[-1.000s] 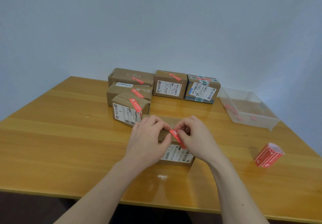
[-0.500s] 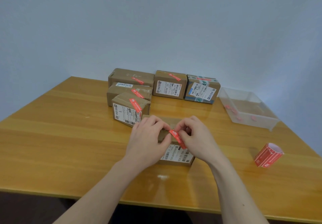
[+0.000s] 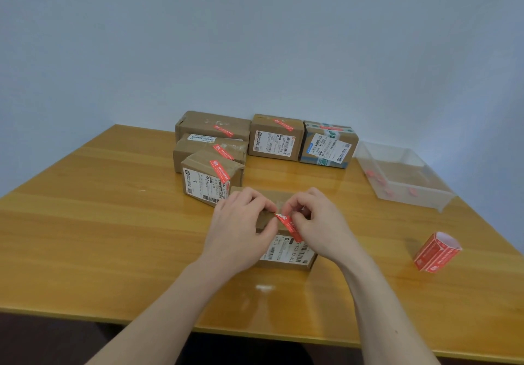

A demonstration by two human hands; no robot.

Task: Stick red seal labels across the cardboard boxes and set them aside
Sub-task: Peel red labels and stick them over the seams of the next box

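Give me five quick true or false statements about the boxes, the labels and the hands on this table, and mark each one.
1. Both hands are working a red label on the nearest box. True.
2. The roll of red labels sits inside the clear plastic tray. False: it stands on the table, nearer than the tray.
3. Five boxes behind the nearest one each carry a red label. True.
4. The left hand rests flat on the table away from the box. False: it lies on the box, fingers at the label.
5. The right hand holds the roll. False: it pinches the label on the box.
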